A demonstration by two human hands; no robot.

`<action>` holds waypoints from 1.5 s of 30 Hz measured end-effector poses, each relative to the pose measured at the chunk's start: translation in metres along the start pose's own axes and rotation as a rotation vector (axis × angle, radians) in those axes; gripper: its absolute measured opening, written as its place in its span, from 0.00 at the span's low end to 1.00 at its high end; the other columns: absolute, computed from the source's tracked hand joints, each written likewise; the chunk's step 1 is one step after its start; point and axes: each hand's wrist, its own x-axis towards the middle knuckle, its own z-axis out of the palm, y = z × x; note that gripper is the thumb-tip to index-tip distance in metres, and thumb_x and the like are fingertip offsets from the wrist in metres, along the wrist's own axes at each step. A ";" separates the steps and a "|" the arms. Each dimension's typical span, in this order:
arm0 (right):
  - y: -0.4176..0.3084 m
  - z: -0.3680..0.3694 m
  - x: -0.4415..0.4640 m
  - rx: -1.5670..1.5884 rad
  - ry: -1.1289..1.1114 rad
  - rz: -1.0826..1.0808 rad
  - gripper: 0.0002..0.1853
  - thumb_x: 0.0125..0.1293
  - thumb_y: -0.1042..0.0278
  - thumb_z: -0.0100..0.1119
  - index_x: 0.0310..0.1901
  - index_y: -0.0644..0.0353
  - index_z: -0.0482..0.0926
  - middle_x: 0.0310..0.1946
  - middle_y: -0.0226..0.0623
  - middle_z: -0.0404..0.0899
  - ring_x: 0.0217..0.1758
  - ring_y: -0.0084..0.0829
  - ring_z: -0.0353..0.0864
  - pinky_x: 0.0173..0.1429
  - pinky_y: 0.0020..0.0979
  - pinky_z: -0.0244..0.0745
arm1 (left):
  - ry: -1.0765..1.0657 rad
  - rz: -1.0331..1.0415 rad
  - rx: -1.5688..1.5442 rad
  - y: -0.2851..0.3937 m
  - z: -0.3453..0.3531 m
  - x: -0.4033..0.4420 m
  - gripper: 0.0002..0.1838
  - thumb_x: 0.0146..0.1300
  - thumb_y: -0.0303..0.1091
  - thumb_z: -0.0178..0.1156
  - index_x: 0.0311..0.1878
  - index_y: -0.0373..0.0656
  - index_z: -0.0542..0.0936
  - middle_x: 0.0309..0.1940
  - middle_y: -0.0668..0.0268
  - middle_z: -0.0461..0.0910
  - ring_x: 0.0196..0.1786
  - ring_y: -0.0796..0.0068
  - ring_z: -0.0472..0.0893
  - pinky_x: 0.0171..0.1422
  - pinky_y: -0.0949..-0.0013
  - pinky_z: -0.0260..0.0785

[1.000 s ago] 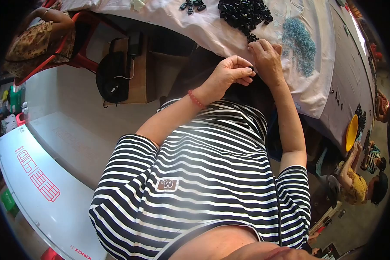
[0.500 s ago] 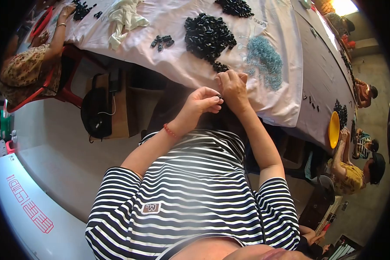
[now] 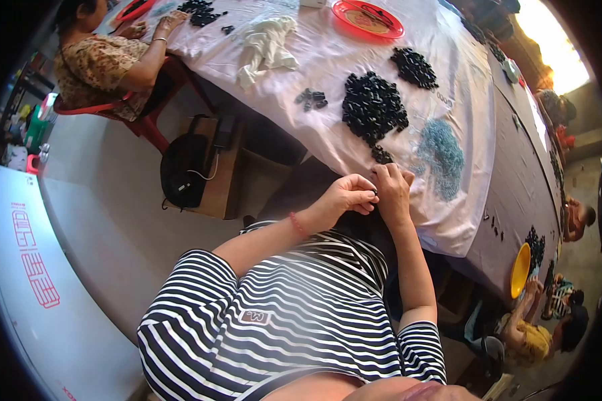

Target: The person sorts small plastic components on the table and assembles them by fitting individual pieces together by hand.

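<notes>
My left hand (image 3: 350, 200), with a red bead bracelet at the wrist, pinches a small dark piece (image 3: 374, 194) between thumb and fingertips. Close beside it, my right hand (image 3: 392, 187) has its fingers curled at the table's near edge; whatever is in them is hidden. Just beyond its fingertips lies a small cluster of black pieces (image 3: 381, 154). This cluster trails from a large heap of glossy black pieces (image 3: 373, 107) on the pale cloth (image 3: 321, 137). To the right spreads a pile of clear bluish small pieces (image 3: 441, 157).
A few dark pieces (image 3: 312, 99), a crumpled white cloth (image 3: 267, 48), another black heap (image 3: 413, 67) and a red plate (image 3: 368, 8) lie farther off. A co-worker (image 3: 110, 63) sits at left, another (image 3: 532, 334) at right by a yellow bowl (image 3: 520, 271).
The view has turned, so the table appears lower and farther right, and the red plate has come into sight. Both hands keep nearly the same pose at the table's edge.
</notes>
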 end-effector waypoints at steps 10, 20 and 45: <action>-0.014 -0.045 -0.003 0.077 0.220 0.109 0.07 0.66 0.73 0.62 0.45 0.55 0.82 0.38 0.34 0.83 0.42 0.35 0.81 0.54 0.36 0.62 | -0.077 0.069 -0.136 0.017 0.015 -0.008 0.16 0.74 0.34 0.59 0.60 0.37 0.77 0.48 0.60 0.84 0.47 0.73 0.85 0.56 0.66 0.81; -0.056 -0.094 -0.006 0.268 0.221 0.281 0.05 0.69 0.72 0.62 0.43 0.60 0.83 0.36 0.35 0.82 0.41 0.32 0.76 0.58 0.35 0.62 | -0.088 0.221 0.059 0.022 0.037 -0.013 0.15 0.72 0.37 0.63 0.54 0.36 0.78 0.46 0.63 0.83 0.46 0.77 0.84 0.54 0.71 0.79; -0.049 -0.093 -0.030 0.293 0.281 0.318 0.03 0.69 0.71 0.62 0.41 0.60 0.82 0.32 0.34 0.79 0.39 0.35 0.73 0.54 0.36 0.63 | -0.118 0.177 0.181 0.017 0.047 -0.006 0.13 0.72 0.31 0.62 0.55 0.36 0.78 0.45 0.66 0.83 0.45 0.80 0.82 0.53 0.74 0.77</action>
